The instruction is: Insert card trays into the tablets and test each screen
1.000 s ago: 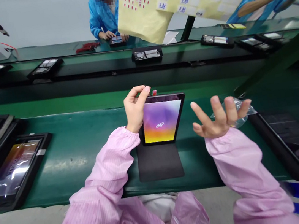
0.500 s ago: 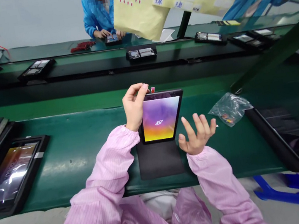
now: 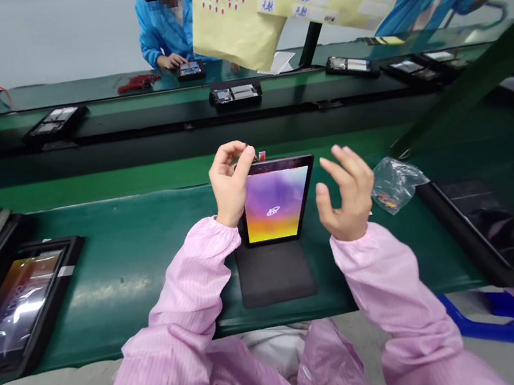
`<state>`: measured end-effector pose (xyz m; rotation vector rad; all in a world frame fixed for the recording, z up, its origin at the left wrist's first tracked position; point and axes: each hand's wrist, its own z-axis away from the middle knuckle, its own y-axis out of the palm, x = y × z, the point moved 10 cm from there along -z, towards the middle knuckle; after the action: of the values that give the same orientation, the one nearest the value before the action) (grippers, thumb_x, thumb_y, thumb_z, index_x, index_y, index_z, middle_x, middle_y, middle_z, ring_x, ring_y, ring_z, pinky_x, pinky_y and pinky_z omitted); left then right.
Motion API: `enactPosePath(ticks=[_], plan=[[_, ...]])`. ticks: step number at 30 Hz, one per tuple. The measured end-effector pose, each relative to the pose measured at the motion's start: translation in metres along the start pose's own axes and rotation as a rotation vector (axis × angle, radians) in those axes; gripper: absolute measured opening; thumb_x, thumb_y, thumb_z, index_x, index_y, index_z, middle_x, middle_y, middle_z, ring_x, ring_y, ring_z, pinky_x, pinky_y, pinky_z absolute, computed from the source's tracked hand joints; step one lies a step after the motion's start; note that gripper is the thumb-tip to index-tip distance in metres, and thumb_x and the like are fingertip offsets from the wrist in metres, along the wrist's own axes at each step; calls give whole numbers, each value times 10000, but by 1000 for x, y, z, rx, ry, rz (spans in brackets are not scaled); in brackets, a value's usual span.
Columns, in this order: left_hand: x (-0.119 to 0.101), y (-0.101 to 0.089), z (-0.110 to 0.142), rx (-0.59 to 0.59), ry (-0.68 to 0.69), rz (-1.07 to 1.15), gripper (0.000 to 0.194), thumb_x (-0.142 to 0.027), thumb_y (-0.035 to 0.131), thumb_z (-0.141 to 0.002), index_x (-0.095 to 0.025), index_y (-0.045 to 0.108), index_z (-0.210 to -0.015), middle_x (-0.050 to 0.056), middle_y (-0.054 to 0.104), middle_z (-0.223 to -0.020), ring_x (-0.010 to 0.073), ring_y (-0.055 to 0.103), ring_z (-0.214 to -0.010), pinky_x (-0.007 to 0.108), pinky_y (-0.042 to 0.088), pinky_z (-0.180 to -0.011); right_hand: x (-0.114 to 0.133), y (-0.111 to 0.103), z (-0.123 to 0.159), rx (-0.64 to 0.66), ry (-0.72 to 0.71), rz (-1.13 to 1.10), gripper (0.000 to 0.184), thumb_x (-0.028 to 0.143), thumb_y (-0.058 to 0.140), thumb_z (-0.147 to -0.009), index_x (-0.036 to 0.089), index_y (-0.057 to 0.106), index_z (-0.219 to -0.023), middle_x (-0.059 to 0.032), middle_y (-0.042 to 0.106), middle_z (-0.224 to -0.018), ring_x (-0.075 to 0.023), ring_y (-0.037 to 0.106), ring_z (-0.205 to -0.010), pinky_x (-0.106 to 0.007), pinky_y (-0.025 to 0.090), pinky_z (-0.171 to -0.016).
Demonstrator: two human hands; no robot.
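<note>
A tablet [image 3: 275,206] with a lit purple-to-yellow screen stands tilted up, its lower edge at a flat black pad [image 3: 276,274] on the green bench. My left hand [image 3: 231,183] has its thumb and fingers pinched together at the tablet's top left corner. What lies between these fingertips is partly hidden. Beside them a small red-and-white tab [image 3: 262,155] sticks up from the top edge. My right hand [image 3: 347,193] is raised in the air just right of the tablet, fingers apart and nothing in them. Near it lies a clear plastic bag [image 3: 395,184] with small coloured bits inside.
Framed tablets rest at the left [image 3: 21,294], and another dark framed tablet [image 3: 495,217] is at the right. Beyond runs a dark track carrying opened devices [image 3: 236,94]. Yellow sheets [image 3: 237,23] hang above. Co-workers in blue sit opposite. A green post [image 3: 465,76] slants at right.
My right hand moved left toward the tablet, then rose beside its right edge, uncovering the plastic bag. My left hand stays at the tablet's top corner. The view has shifted slightly.
</note>
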<state>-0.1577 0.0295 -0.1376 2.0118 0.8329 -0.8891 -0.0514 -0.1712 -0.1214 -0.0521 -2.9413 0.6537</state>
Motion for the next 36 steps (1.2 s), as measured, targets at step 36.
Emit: enactPosePath(ticks=[36], plan=[[7,-2,-5,5,38,51,174,-362,760,-757,-224,679,-826,-24,631,-791,74,596,-715,225,514,-762,72,70,34,241,-74,307,683,554,408,-939,132,391,-1475,-138,522,-1428,-282,410,-1377,-519,60,-1207]])
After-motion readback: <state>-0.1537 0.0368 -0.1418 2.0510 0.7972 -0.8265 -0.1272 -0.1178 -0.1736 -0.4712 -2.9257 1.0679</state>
